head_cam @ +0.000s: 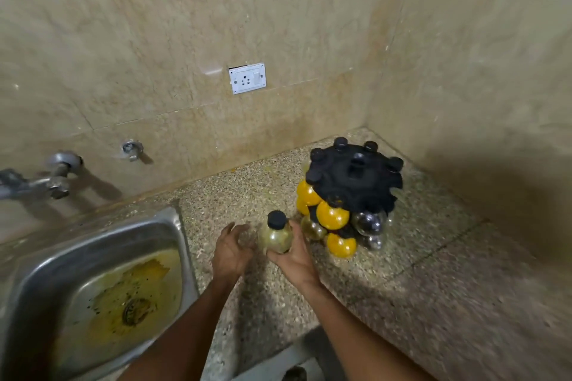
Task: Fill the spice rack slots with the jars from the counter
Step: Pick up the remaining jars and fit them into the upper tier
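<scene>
Right hand [295,252] cups a round jar [276,237], likely light, smooth, slippery; grip its belly below the cap; left hand [230,249] open; rack [349,192] at 2 o'clock

Bare forearms, apparently sleeveless, ringless fingers [232,227]
</scene>
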